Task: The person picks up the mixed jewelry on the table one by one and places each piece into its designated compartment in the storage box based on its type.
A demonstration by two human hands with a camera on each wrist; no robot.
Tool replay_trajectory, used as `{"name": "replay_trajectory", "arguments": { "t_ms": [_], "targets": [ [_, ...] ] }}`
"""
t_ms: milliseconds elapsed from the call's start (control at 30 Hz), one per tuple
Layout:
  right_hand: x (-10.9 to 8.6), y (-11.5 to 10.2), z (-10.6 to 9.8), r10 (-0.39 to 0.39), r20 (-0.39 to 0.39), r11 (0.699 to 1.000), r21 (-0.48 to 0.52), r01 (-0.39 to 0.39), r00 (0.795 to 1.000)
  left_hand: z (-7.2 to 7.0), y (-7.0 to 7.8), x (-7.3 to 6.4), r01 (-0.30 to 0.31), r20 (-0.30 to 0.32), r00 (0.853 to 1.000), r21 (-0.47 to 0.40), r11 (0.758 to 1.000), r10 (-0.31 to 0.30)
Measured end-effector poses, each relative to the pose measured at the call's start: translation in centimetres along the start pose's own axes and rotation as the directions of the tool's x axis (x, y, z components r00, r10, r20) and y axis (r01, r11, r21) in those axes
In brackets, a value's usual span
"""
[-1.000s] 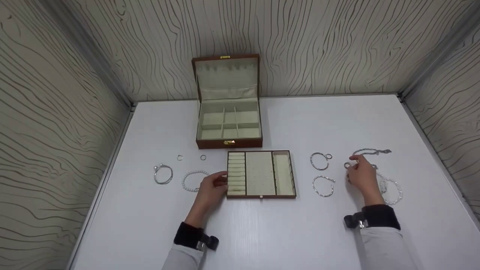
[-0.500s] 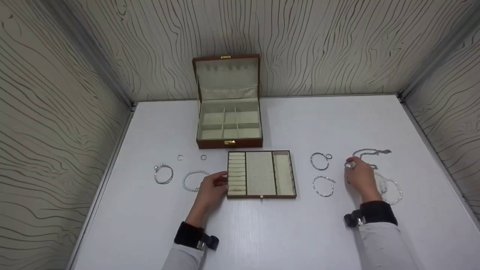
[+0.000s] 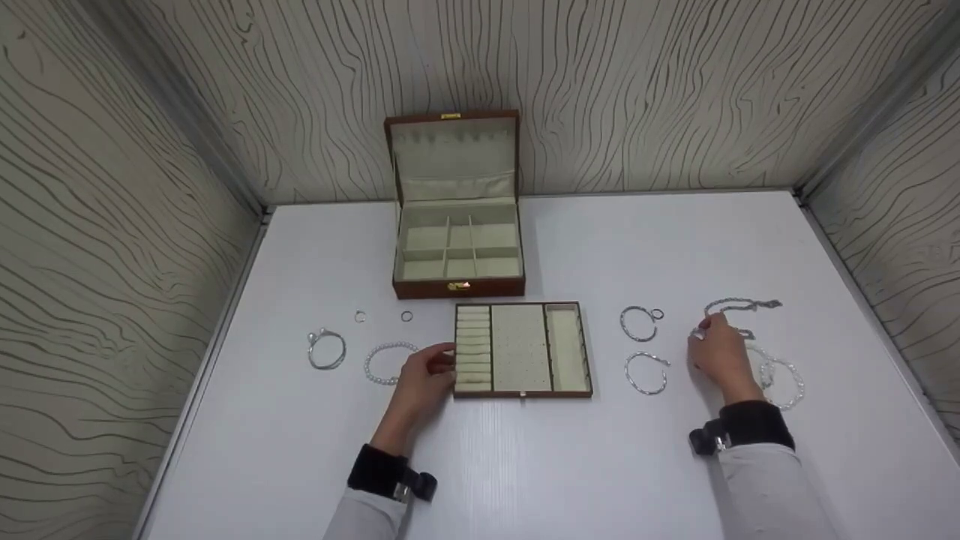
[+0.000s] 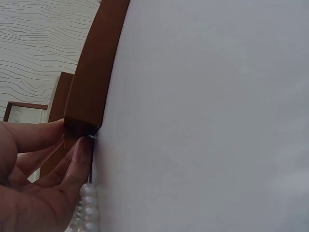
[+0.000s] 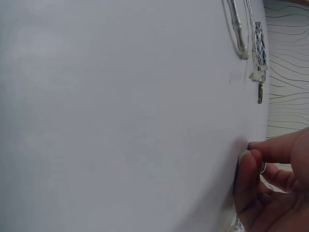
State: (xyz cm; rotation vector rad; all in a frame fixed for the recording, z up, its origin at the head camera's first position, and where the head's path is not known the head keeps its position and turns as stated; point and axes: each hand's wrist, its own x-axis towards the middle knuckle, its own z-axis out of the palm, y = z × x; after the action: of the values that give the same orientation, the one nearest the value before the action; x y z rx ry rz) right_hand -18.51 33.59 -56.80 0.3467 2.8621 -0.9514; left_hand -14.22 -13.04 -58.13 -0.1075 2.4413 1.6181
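Note:
My left hand [image 3: 424,379] holds the left edge of a brown jewelry tray [image 3: 523,394] with cream ring rolls, a dotted middle panel and a long slot. In the left wrist view, its fingertips grip the tray's corner [image 4: 87,108] close above the tabletop. A pearl bracelet [image 3: 382,345] lies partly behind that hand. On the right, my right hand [image 3: 721,352] pinches a silver ring [image 3: 698,334], mostly hidden by the fingers; the right wrist view shows a sliver of the ring [image 5: 263,167]. Beyond these fingers lies a chain bracelet [image 3: 731,301].
Behind the tray stands an open brown jewelry box [image 3: 459,288] with several compartments. Two open bangles [image 3: 646,391] and a small ring [image 3: 657,314] lie right of the tray. A beaded bracelet [image 3: 799,382] is by the right wrist. Leftward are a bangle [image 3: 328,367] and two rings [image 3: 406,316].
The ring by my right fingertips lay flat, then tilted up, and is now between the fingers. The right hand has shifted slightly left. My left hand and the tray stay put.

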Motion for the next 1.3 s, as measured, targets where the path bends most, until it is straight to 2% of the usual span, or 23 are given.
{"name": "replay_trajectory", "arguments": {
  "t_ms": [333, 500, 633, 767, 867, 1000, 1167, 1300],
  "targets": [
    [0.1, 0.2, -0.3, -0.024, 0.012, 0.999, 0.026, 0.023, 1.0, 0.1, 0.0, -0.1, 0.022, -0.024, 0.999, 0.021, 1.0, -0.022],
    [0.1, 0.1, -0.4, 0.003, 0.05, 0.998, 0.069, -0.007, 0.999, -0.1, -0.1, -0.2, 0.007, -0.015, 1.0, -0.006, 1.0, -0.007],
    [0.0, -0.2, -0.4, 0.029, 0.093, 0.987, 0.157, -0.044, 0.995, -0.2, -0.2, -0.3, -0.02, -0.009, 1.0, -0.027, 0.999, 0.02],
    [-0.1, -0.9, -0.2, 0.055, 0.15, 0.94, 0.327, -0.102, 0.987, -0.2, -0.3, -0.2, -0.023, -0.007, 1.0, -0.029, 0.999, 0.023],
    [-0.3, -1.8, -0.1, 0.048, 0.177, 0.901, 0.417, -0.119, 0.983, -0.1, -0.3, -0.1, -0.02, -0.008, 1.0, -0.019, 1.0, 0.02],
    [-0.9, -3.3, 0.2, 0.017, 0.197, 0.877, 0.468, -0.109, 0.98, 0.0, -0.1, -0.1, -0.033, -0.005, 0.999, -0.005, 0.999, 0.033],
    [-1.8, -5.6, 1.2, -0.07, 0.247, 0.853, 0.517, -0.071, 0.967, 0.0, 0.2, -0.1, -0.029, -0.004, 1.0, -0.003, 1.0, 0.029],
    [-2.6, -7.5, 2.5, -0.174, 0.3, 0.825, 0.565, -0.028, 0.938, 0.0, 0.1, -0.1, -0.024, -0.007, 1.0, 0.005, 1.0, 0.024]
  ]
}}
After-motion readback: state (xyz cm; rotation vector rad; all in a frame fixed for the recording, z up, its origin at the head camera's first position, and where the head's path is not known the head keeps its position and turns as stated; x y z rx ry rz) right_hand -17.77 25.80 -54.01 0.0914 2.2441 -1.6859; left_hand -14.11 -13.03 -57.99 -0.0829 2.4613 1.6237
